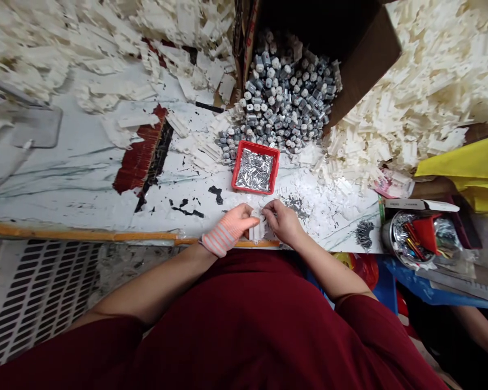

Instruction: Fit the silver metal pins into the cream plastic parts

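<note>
My left hand (231, 228), in an orange-and-grey striped glove with bare fingertips, is closed on a small white plastic part (257, 232) at the table's front edge. My right hand (283, 221) is bare, with thumb and forefinger pinched together just above that part's right side. Whatever sits in this pinch is too small to make out. Just beyond both hands stands a red tray (235, 181) holding many short silver metal pins (254, 169). A few loose pins lie on the table right of the tray.
Behind the tray, small silver motors (284, 103) spill from a cardboard box (366, 65). Heaps of white plastic parts (423, 92) flank it on both sides. A red brush (140, 157) lies left. At right is a metal bowl (390, 238) with odds and ends; another person's arm (482, 330) shows beyond.
</note>
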A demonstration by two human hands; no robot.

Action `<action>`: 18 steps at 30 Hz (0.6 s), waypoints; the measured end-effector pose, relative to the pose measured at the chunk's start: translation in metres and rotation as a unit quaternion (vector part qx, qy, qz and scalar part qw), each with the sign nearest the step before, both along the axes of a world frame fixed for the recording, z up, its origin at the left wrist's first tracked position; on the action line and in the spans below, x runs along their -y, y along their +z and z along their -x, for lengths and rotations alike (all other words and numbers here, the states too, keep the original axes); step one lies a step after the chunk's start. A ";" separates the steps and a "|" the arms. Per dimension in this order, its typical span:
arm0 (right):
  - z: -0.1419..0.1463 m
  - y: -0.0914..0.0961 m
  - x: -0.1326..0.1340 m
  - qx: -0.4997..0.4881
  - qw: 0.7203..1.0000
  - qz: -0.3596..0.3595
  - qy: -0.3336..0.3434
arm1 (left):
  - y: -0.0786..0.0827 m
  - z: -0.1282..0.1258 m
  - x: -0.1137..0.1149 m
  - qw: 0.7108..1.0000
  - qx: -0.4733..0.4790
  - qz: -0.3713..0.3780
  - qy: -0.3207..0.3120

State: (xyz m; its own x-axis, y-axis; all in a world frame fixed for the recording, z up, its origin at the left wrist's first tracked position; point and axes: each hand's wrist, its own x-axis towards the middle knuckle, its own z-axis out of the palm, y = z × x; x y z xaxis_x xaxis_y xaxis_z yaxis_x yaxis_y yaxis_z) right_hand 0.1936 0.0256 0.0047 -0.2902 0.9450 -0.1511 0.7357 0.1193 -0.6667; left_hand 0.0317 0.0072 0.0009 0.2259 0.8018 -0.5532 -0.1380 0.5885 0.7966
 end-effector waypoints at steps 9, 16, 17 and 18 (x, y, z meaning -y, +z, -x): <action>-0.002 0.002 0.006 -0.073 0.996 -0.010 -0.042 | 0.015 -0.005 -0.003 0.999 0.021 0.021 -0.013; 0.002 0.000 0.014 -0.052 0.997 -0.016 -0.053 | 0.015 -0.007 0.003 0.993 -0.089 -0.071 -0.008; 0.003 -0.001 0.016 -0.070 0.996 -0.012 -0.062 | 0.015 -0.007 0.005 0.983 -0.145 -0.116 0.002; 0.003 -0.003 0.016 -0.096 0.993 -0.003 -0.071 | 0.015 -0.007 0.006 0.970 -0.187 -0.155 0.012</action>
